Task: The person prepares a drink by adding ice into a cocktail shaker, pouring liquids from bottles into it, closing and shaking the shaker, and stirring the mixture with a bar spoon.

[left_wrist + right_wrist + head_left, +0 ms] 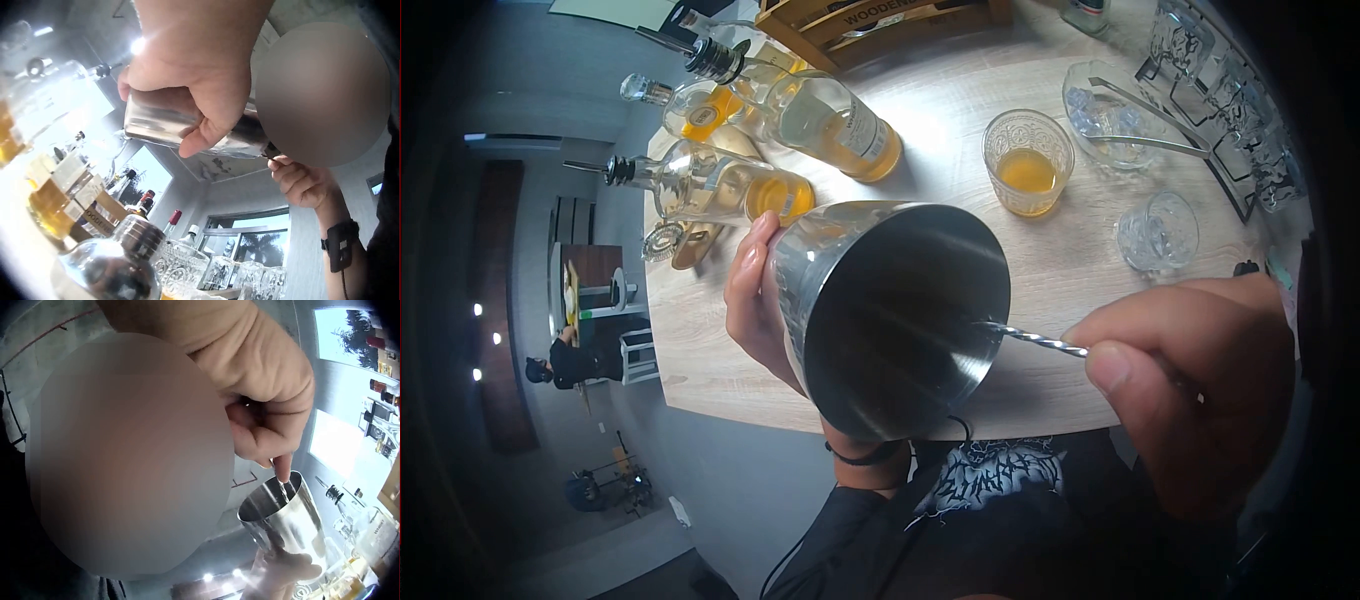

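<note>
My left hand grips a metal shaker tin from its outer side, the tin tilted so that its wide mouth faces the head camera. The tin looks empty inside where light reaches; its bottom is in shadow. Between thumb and fingers, my right hand pinches a twisted bar spoon, whose far end goes into the tin near the rim. In the right wrist view, the spoon's twisted shaft dips past the rim of the tin. The left wrist view shows fingers wrapped around the tin.
Bottles with pour spouts stand at the left beside a strainer. Beyond the tin are a patterned glass of amber liquid, a small clear glass and tongs on a glass dish. A wooden crate stands behind.
</note>
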The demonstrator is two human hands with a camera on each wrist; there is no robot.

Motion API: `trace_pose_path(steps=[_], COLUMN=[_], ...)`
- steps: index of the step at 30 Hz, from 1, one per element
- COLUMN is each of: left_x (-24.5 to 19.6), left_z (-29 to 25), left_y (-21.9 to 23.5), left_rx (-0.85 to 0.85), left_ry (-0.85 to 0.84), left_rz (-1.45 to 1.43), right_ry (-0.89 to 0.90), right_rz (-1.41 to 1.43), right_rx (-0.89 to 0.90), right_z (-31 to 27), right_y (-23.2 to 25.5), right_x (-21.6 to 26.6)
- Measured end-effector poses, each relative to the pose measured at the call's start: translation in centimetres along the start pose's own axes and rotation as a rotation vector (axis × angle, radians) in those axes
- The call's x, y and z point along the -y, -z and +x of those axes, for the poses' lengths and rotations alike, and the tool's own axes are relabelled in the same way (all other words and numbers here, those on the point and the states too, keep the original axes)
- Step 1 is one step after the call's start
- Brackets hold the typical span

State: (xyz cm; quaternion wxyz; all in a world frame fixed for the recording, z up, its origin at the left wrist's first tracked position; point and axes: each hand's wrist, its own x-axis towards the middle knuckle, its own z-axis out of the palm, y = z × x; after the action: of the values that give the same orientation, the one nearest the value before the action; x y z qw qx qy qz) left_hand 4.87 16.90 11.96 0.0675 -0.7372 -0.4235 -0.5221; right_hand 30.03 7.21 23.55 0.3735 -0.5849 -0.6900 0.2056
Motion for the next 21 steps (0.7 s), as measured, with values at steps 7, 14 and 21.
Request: trace_pose_path(steps=[7, 14, 21], left_x=[1.0, -0.5, -0.5], left_z=[-0.2, -0.2, -0.5], left_y=[0.2, 0.6, 0.7], left_rx=[-0.032, -0.093, -0.130], left_ry=[-0.046, -0.003, 0.001], left_rz=[-0.054, 0.242, 0.197], right_ry=[0.340, -0.175, -0.006], right_rz=[-0.126, 0.347, 0.430], right_rx=[-0.067, 0.181, 0.119], right_z=[0.9, 1.9, 1.8], right_y=[-0.7, -0.2, -1.0], right_x=[-0.8, -0.3, -1.6])
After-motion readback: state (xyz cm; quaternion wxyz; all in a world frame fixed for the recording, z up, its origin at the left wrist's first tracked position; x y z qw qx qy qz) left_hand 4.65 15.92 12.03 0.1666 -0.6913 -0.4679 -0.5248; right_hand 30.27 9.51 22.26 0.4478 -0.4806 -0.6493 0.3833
